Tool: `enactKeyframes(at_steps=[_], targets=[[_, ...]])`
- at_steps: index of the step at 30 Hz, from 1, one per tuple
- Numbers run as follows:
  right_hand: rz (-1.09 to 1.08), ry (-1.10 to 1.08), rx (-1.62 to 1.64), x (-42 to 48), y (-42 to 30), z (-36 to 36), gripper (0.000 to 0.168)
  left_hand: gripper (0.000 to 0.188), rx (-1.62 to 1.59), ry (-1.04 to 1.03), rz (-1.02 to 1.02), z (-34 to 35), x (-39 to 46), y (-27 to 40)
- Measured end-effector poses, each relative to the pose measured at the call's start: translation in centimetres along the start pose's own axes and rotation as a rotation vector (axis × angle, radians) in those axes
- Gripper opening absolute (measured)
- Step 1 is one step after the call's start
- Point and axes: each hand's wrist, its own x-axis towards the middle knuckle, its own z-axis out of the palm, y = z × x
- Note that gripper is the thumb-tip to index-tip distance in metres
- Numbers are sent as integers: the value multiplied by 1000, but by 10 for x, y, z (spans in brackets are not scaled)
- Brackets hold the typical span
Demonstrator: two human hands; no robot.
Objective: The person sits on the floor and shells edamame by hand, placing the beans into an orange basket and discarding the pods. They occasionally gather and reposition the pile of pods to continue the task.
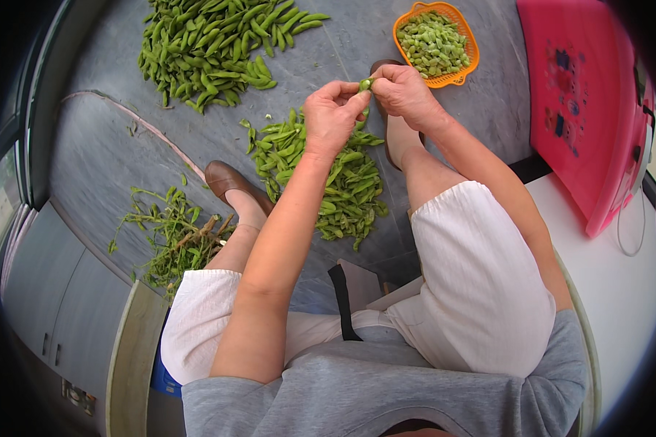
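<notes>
A green soybean pod (pixel 365 84) is pinched between the fingertips of both hands, with a pale bean showing in it. My left hand (pixel 333 112) grips it from the left, and my right hand (pixel 404 93) has its other side. Beneath my hands a heap of flattened, lighter green pods (pixel 355 185) lies on the floor between my shoes. An orange plastic basket (pixel 474 52) just beyond my right hand is full of shelled green beans (pixel 433 43). Farther off to the left spreads a large pile of plump pods (pixel 213 49).
Stripped stems and leaves (pixel 180 235) lie beside my left shoe (pixel 227 180). On the right, a pink plastic container (pixel 568 109) with printed figures adjoins a white surface (pixel 596 273). Grey cabinets (pixel 60 295) line the left. A pinkish strip (pixel 142 123) crosses the grey floor (pixel 104 158).
</notes>
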Motion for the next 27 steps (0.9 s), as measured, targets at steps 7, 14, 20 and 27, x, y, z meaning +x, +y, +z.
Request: enactKeyframes(at_steps=[7, 14, 20, 27], targets=[[116, -109, 197, -3, 1, -3, 10, 14, -346, -60, -315, -18, 4, 3], [199, -233, 145, -4, -6, -7, 20, 14, -205, -84, -163, -19, 3, 11], [199, -163, 238, 3, 10, -21, 28, 13, -339, -57, -174, -29, 11, 13], [217, -78, 422, 1, 22, -41, 19, 23, 925, -645, 103, -49, 18, -29]])
